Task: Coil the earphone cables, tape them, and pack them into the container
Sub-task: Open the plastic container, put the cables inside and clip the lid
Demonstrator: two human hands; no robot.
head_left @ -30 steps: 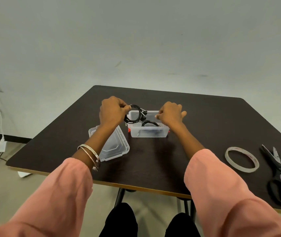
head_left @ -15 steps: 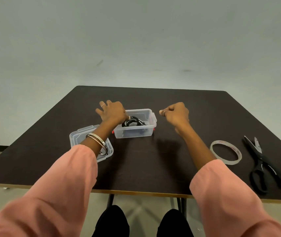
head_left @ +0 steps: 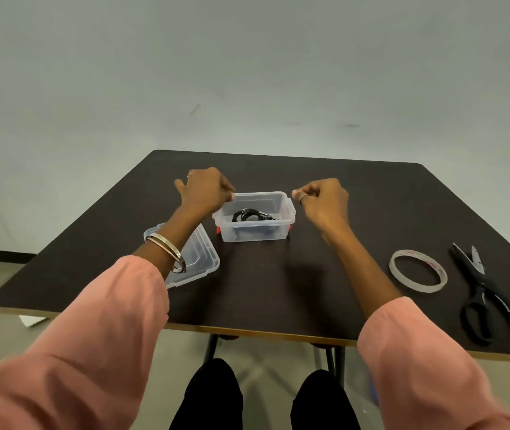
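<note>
A clear plastic container [head_left: 256, 234] stands in the middle of the dark table. Inside it lies a coiled black earphone cable [head_left: 252, 216]. My left hand [head_left: 205, 191] hovers at the container's left rim, fingers loosely curled and the little finger sticking out, holding nothing. To the right of the container, my right hand [head_left: 323, 200] is raised with its fingers curled in, and it too holds nothing. Neither hand touches the cable.
The container's clear lid [head_left: 202, 262] lies to the left, partly under my left forearm. A roll of clear tape [head_left: 418, 271] and black scissors [head_left: 484, 294] lie at the right. The table [head_left: 278, 290] ends at its near edge above my knees.
My left hand has let go of the coiled cable, which now lies in the container. Both hands have drawn back to the container's sides, and my right hand has moved off to the right.
</note>
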